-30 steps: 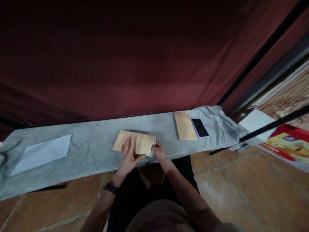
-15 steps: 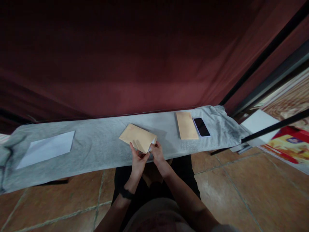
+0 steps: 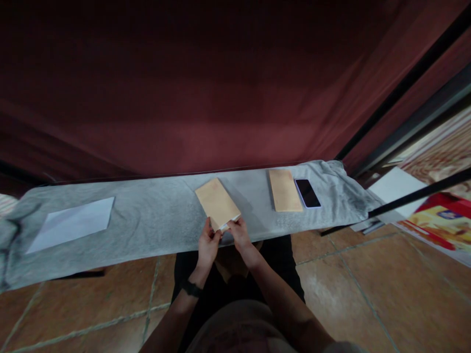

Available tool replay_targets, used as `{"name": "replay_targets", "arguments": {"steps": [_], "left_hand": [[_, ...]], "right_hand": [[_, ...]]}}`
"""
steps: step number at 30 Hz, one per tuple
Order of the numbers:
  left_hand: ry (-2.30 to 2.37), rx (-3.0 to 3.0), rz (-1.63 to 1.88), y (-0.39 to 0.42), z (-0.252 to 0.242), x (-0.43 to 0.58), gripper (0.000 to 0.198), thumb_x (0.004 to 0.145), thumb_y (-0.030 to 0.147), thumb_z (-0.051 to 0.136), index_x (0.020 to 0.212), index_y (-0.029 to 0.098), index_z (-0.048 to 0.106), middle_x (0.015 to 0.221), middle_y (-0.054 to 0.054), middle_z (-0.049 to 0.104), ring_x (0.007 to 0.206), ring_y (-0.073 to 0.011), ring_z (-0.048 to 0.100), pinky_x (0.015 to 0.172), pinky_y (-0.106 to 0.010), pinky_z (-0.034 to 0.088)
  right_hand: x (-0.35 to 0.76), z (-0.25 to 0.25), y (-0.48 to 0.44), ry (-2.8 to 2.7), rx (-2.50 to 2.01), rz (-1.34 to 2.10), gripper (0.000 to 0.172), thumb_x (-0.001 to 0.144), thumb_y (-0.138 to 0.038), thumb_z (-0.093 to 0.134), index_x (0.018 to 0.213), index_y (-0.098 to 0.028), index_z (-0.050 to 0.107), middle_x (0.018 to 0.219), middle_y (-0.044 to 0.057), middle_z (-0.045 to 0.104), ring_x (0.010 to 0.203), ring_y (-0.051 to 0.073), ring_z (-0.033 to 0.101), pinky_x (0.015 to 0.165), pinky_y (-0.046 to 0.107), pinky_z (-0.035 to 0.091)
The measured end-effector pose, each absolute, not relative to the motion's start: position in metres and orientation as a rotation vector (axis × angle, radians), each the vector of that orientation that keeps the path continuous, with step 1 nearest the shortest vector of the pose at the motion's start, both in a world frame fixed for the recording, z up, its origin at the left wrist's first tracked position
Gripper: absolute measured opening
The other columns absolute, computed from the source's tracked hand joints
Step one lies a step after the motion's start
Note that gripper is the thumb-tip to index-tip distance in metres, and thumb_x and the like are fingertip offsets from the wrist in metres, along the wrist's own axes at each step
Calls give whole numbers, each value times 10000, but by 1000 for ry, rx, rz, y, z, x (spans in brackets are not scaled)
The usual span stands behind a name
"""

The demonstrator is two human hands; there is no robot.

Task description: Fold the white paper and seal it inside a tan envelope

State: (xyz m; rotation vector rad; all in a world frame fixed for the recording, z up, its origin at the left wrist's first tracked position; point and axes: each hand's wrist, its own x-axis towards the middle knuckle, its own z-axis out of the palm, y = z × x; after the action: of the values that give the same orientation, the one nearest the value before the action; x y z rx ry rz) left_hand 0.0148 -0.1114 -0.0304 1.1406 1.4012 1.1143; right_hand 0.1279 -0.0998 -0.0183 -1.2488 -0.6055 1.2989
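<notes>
A tan paper envelope [image 3: 218, 202] is held tilted above the grey cloth, its open end towards me. White paper [image 3: 230, 223] shows along that end. My left hand [image 3: 208, 243] is closed on the envelope's near left corner, thumb and fingers pinching the edge. At the near right corner my right hand [image 3: 240, 234] is closed, its fingers at the white paper and the envelope's mouth. How far the paper reaches inside is hidden.
A second tan envelope [image 3: 285, 191] lies on the grey cloth [image 3: 158, 215] to the right, beside a phone [image 3: 307, 193]. White sheets [image 3: 73, 223] lie at the left. A dark red curtain [image 3: 221, 142] hangs behind. A red and yellow box [image 3: 445, 220] stands at far right.
The envelope has turned clockwise, so its far end now points more away from me. My left hand has shifted slightly towards its near corner; my right hand has barely moved.
</notes>
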Motion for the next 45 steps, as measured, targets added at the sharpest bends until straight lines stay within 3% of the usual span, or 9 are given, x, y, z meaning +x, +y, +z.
{"name": "replay_targets", "arguments": {"steps": [5, 14, 18, 24, 27, 31, 36, 40, 45], "left_hand": [[1441, 1132, 1102, -112, -30, 13, 778, 804, 403, 694, 1477, 87, 467, 702, 1, 672, 595, -170, 638, 643, -325, 560], [1458, 1037, 1164, -112, -28, 9, 759, 777, 429, 699, 1414, 53, 529, 577, 30, 645, 506, -134, 579, 556, -268, 509], [1433, 987, 1166, -112, -26, 6, 695, 736, 407, 713, 1326, 59, 593, 575, 37, 633, 479, -113, 572, 528, -241, 494], [1473, 1020, 1133, -104, -28, 4, 521, 725, 422, 675, 1141, 108, 667, 543, 62, 569, 408, -107, 512, 431, -224, 418], [1558, 1223, 998, -98, -28, -4, 405, 785, 368, 614, 1120, 153, 688, 546, 51, 586, 434, -132, 540, 466, -242, 438], [1758, 1714, 699, -92, -20, -22, 247, 864, 263, 566, 1049, 214, 723, 804, -34, 737, 684, -189, 682, 662, -285, 518], [1811, 2169, 619, -67, -4, -22, 284, 984, 307, 456, 1062, 210, 711, 1048, -99, 724, 967, -235, 690, 897, -359, 529], [1566, 2449, 749, -12, -6, 2, 467, 1025, 378, 374, 1399, 159, 549, 1476, -152, 530, 1417, -276, 440, 1155, -434, 383], [1641, 2528, 436, 61, -30, 20, 614, 1031, 413, 294, 1514, 53, 412, 1594, -191, 389, 1512, -298, 295, 1235, -473, 243]], "right_hand": [[130, -24, -97, -595, -1272, 1321, 214, 732, -297, 592, 924, -215, 641, 851, 18, 754, 699, 176, 696, 619, 259, 569], [131, -37, -95, -644, -1274, 1305, 203, 732, -388, 648, 837, -216, 625, 779, 8, 718, 697, 189, 689, 634, 303, 605], [145, -43, -97, -686, -1323, 1209, 234, 767, -314, 600, 986, -235, 612, 883, 13, 705, 760, 192, 688, 619, 306, 608], [174, -40, -100, -1217, -1418, 812, 369, 792, -102, 513, 1098, -227, 676, 1146, 67, 698, 1094, 223, 643, 1019, 395, 519], [183, -37, -99, -1643, -1429, 604, 363, 852, -69, 486, 1074, -243, 715, 1222, 50, 705, 1195, 220, 609, 1103, 419, 446], [186, -40, -97, -1854, -1470, 488, 330, 910, -88, 516, 1092, -265, 726, 1251, 25, 707, 1195, 207, 613, 1067, 407, 455], [182, -46, -100, -1899, -1508, 383, 309, 953, -106, 505, 1142, -258, 695, 1268, 38, 696, 1174, 211, 612, 1036, 400, 445], [179, -47, -102, -1933, -1516, 337, 306, 937, -100, 526, 1163, -247, 671, 1283, 47, 683, 1159, 227, 606, 1013, 404, 434], [180, -45, -103, -1953, -1491, 297, 322, 952, -90, 487, 1189, -236, 648, 1264, 61, 683, 1144, 221, 612, 978, 394, 447]]}}
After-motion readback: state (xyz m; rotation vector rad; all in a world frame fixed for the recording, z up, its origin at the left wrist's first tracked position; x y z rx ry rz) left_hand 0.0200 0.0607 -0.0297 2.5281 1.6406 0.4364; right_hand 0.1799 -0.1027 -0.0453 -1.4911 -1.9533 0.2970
